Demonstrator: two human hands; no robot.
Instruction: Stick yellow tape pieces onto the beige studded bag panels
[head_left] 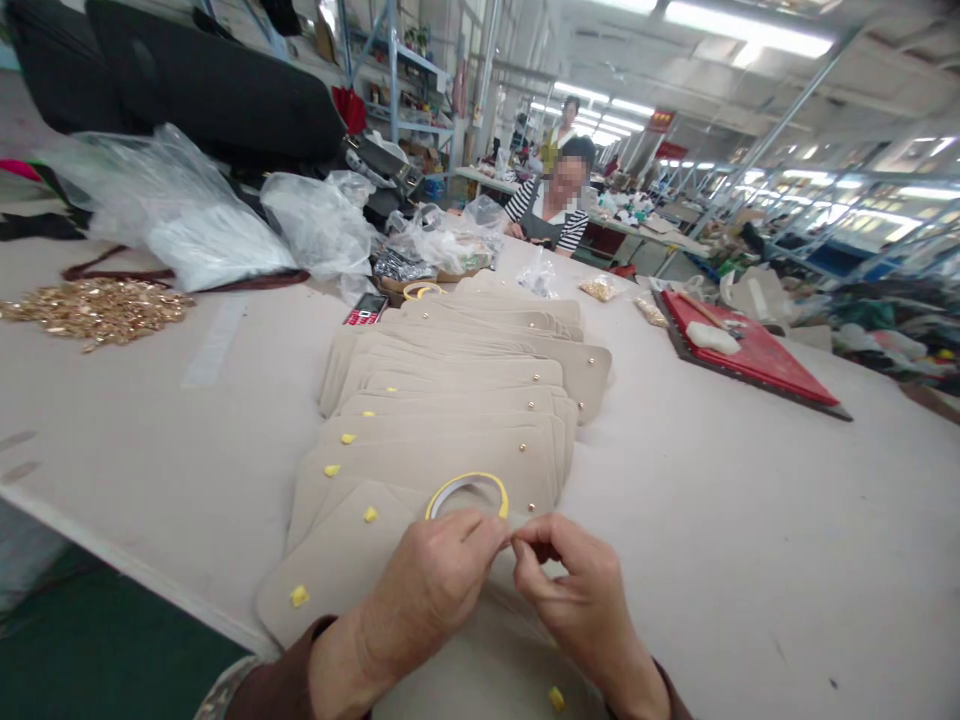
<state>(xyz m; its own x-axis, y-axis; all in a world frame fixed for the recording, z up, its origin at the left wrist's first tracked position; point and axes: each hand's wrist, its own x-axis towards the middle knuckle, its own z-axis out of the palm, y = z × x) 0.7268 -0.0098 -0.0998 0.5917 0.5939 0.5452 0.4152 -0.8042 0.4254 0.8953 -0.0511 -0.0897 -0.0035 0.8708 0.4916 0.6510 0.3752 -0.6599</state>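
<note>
My left hand (442, 565) is closed around the lower edge of a roll of yellow tape (450, 486), whose ring stands up behind the fingers. My right hand (574, 575) has thumb and forefinger pinched together, almost touching the left fingertips. Whatever lies in that pinch is too small to make out. Beneath both hands, beige flat panels (427, 440) with rounded corners lie overlapped in a long row. Small yellow tape pieces (300, 596) stick to several panels along the left, and small metal studs (523, 447) show along the right.
On the left of the table (750, 560) lies a heap of gold metal parts (105, 308), near clear plastic bags (217, 220). Another tape roll (422, 290) rests beyond the panels. A red board (750, 350) lies at right. A person in striped sleeves (574, 230) sits across.
</note>
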